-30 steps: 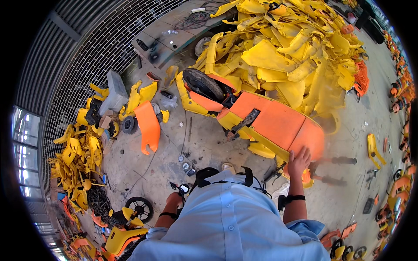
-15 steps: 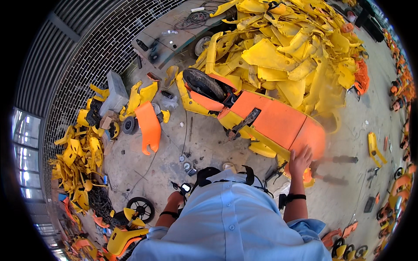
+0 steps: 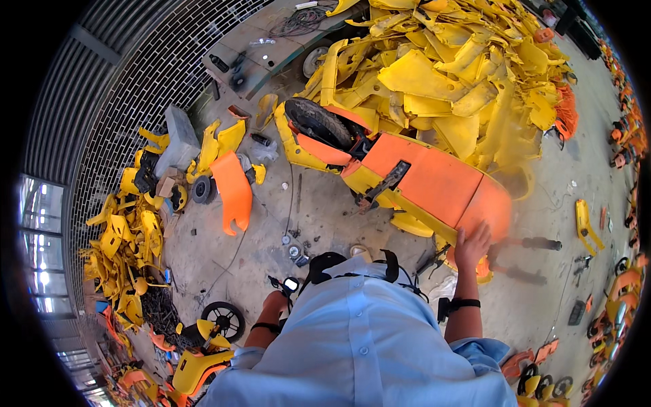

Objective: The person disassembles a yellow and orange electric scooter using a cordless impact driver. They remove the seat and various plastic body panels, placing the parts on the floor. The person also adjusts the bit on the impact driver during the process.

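Observation:
An orange and yellow scooter (image 3: 427, 183) lies on its side on the floor in front of me, with its black-tyred wheel (image 3: 319, 123) at the far left end. My right hand (image 3: 472, 245) lies flat on the orange panel at its near right end, fingers stretched out. Grey fork tubes (image 3: 522, 258) stick out beyond that end, partly blurred. Down at my left side is my left hand (image 3: 274, 300), its fingers mostly hidden. Beside it is a small black device with a bright face (image 3: 290, 284); whether the hand touches it I cannot make out.
A large heap of yellow body panels (image 3: 441, 81) rises behind the scooter. More yellow parts (image 3: 122, 251) are piled along the left wall. An orange panel (image 3: 231, 193), a small wheel (image 3: 202, 190) and a spoked black wheel (image 3: 223, 321) lie on the concrete floor.
The view has shifted slightly. My right hand stays on the orange panel, and the scooter has not visibly moved.

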Demonstrator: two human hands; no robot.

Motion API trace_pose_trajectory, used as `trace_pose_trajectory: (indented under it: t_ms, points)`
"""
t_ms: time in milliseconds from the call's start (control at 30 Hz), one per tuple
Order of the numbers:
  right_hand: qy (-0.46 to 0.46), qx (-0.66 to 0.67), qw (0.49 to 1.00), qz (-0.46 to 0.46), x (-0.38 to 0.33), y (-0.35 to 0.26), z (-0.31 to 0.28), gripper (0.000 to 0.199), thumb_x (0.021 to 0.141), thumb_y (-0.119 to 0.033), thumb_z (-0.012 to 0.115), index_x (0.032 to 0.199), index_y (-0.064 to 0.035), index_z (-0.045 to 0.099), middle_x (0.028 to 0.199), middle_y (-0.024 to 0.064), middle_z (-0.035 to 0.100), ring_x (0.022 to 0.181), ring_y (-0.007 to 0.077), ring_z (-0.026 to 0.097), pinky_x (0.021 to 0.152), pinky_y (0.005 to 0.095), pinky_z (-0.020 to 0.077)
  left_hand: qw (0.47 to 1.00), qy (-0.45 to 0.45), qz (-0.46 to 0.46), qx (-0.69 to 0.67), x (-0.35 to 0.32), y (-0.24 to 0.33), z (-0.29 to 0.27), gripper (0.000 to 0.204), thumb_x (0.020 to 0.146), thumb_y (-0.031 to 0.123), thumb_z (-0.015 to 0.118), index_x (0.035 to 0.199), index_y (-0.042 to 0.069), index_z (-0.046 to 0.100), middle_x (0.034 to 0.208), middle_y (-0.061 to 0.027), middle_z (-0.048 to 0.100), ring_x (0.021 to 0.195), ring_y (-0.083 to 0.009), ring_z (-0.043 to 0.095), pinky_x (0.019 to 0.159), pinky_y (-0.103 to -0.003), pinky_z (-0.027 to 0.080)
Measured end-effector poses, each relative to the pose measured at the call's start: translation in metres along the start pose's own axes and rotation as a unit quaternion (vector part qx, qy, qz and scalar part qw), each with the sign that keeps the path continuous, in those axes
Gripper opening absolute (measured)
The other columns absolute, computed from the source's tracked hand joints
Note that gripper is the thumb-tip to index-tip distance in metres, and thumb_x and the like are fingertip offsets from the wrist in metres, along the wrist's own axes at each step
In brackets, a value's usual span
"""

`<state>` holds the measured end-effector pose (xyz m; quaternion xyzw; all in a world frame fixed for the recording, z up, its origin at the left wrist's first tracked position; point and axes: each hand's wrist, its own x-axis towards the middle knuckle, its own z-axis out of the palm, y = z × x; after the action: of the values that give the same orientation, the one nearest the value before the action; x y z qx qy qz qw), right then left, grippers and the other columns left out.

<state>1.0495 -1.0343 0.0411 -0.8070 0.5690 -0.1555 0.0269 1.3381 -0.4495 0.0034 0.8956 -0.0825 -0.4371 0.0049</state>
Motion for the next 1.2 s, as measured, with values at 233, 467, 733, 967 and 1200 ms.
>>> trace_pose_trajectory:
  t_ms: [233, 467, 733, 967, 1200]
  points:
    - [-0.015, -0.003, 1.000, 0.004, 0.001, 0.005, 0.005, 0.082, 0.095, -0.052, 0.057, 0.153, -0.0022, 0.030, 0.154, 0.0255, 0.033, 0.138, 0.0491, 0.029, 0.115, 0.0575, 0.0240, 0.999, -0.017, -0.014, 0.050, 0.019, -0.004, -0.008, 0.035, 0.083, 0.031, 0.064, 0.104, 0.004, 0.074, 0.109, -0.0201, 0.071, 0.105, -0.0378, 0.068, 0.087, -0.045, 0.053]
    - [-0.068, -0.006, 0.997, 0.042, 0.002, 0.003, 0.001, 0.084, 0.095, -0.053, 0.055, 0.157, -0.0053, 0.023, 0.159, 0.0229, 0.026, 0.143, 0.0481, 0.023, 0.116, 0.0581, 0.0209, 0.993, -0.072, -0.044, 0.080, 0.043, 0.008, -0.046, 0.039, 0.083, 0.034, 0.063, 0.103, 0.003, 0.074, 0.107, -0.0206, 0.072, 0.104, -0.0370, 0.068, 0.087, -0.045, 0.054]
    - [-0.036, -0.012, 0.999, 0.025, 0.002, 0.008, 0.011, 0.084, 0.095, -0.052, 0.055, 0.158, -0.0070, 0.021, 0.160, 0.0224, 0.024, 0.144, 0.0457, 0.023, 0.117, 0.0571, 0.0191, 0.993, -0.028, -0.040, 0.106, 0.087, 0.032, -0.106, 0.043, 0.081, 0.038, 0.065, 0.112, 0.009, 0.072, 0.113, -0.0183, 0.071, 0.109, -0.0347, 0.067, 0.091, -0.046, 0.054]
    - [-0.049, -0.044, 0.998, 0.022, 0.005, -0.003, 0.004, 0.084, 0.093, -0.044, 0.061, 0.157, -0.0072, 0.023, 0.160, 0.0212, 0.023, 0.144, 0.0446, 0.023, 0.118, 0.0559, 0.0196, 0.988, -0.018, -0.017, 0.154, 0.149, 0.047, -0.169, 0.043, 0.079, 0.038, 0.064, 0.111, 0.010, 0.072, 0.103, -0.0179, 0.073, 0.103, -0.0346, 0.069, 0.081, -0.045, 0.057]
    - [-0.139, -0.096, 0.978, 0.122, 0.013, -0.021, -0.005, 0.082, 0.094, -0.045, 0.062, 0.157, -0.0097, 0.023, 0.162, 0.0188, 0.021, 0.147, 0.0407, 0.022, 0.119, 0.0534, 0.0192, 0.967, -0.114, -0.015, 0.227, 0.256, 0.065, -0.247, 0.043, 0.073, 0.032, 0.069, 0.105, 0.003, 0.073, 0.107, -0.0217, 0.072, 0.105, -0.0361, 0.069, 0.089, -0.044, 0.054]
